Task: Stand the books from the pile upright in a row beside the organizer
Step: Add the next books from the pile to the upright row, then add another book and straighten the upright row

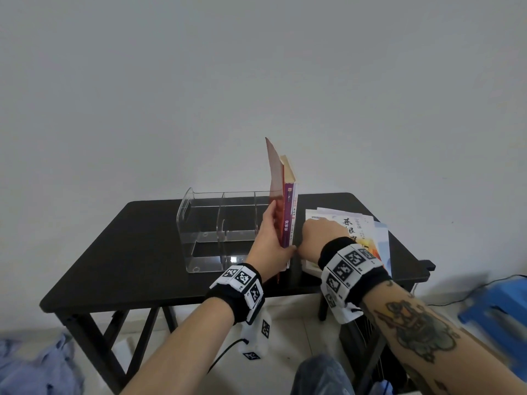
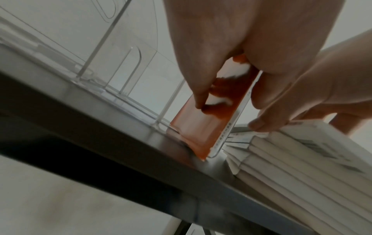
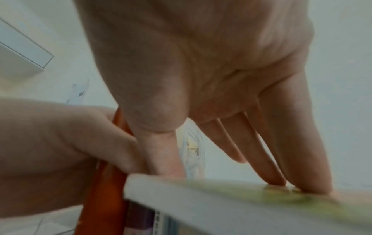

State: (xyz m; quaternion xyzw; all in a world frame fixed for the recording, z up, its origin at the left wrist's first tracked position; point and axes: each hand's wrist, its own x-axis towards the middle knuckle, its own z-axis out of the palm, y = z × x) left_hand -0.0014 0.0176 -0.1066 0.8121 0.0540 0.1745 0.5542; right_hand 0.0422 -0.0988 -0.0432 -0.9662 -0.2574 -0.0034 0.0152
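Left hand (image 1: 271,238) gripped the upright books (image 1: 286,212) standing just right of the clear organizer (image 1: 205,223) on the black table (image 1: 128,252), while right hand (image 1: 322,238) rested straight fingers (image 3: 281,159) on the flat pile (image 1: 356,226) beside them.

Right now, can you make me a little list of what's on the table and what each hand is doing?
table: black, holds everything
organizer: clear plastic, nothing in it
standing books: a few, upright, just right of the organizer
left hand: grips the standing books
pile: books lying flat, right of the standing ones
right hand: fingers rest straight on the pile's top book
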